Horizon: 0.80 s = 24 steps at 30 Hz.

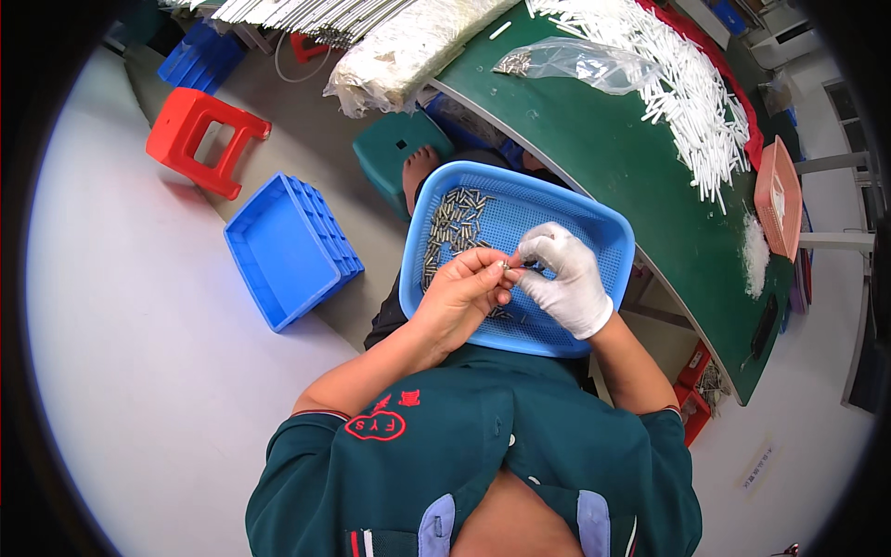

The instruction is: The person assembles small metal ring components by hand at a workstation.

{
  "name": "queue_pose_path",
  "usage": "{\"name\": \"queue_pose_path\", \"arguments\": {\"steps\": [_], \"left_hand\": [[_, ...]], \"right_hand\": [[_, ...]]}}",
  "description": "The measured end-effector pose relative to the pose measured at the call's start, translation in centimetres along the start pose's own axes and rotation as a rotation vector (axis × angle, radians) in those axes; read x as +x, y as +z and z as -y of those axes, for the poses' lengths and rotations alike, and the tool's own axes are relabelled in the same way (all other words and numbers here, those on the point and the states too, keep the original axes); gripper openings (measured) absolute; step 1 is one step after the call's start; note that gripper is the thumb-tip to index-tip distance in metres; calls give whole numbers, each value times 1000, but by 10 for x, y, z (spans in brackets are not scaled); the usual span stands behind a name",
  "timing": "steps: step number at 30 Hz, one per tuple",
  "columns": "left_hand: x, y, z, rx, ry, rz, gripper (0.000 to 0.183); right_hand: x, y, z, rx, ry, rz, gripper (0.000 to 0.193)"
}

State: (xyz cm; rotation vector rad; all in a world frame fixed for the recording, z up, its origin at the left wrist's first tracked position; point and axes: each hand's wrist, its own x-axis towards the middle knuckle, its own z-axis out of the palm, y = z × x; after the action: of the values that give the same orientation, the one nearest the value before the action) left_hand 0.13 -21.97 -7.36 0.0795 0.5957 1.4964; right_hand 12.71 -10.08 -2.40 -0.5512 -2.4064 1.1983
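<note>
A light-blue perforated plastic basket rests on my lap. Many short, silvery metal cylinders lie heaped along its left side, with more scattered near its front edge. Above the basket, my bare left hand and my right hand meet fingertip to fingertip. The right one wears a white glove that leaves the thumb and forefinger tips bare. Pinched between both hands is a small shiny metal piece; its exact shape is mostly hidden by the fingers.
At right, a green-topped table carries a pile of white sticks, a clear plastic bag and a pink basket. Blue stacked crates, a red stool and a green stool stand to the left.
</note>
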Motion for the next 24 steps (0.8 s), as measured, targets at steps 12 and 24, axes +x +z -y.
{"name": "queue_pose_path", "arguments": {"steps": [12,24], "left_hand": [[0,0,-1,35,35,-25,8],[1,-3,0,-76,37,-11,9]], "right_hand": [[49,22,-43,-302,-89,124,18],[46,25,-47,-311,-44,122,14]]}}
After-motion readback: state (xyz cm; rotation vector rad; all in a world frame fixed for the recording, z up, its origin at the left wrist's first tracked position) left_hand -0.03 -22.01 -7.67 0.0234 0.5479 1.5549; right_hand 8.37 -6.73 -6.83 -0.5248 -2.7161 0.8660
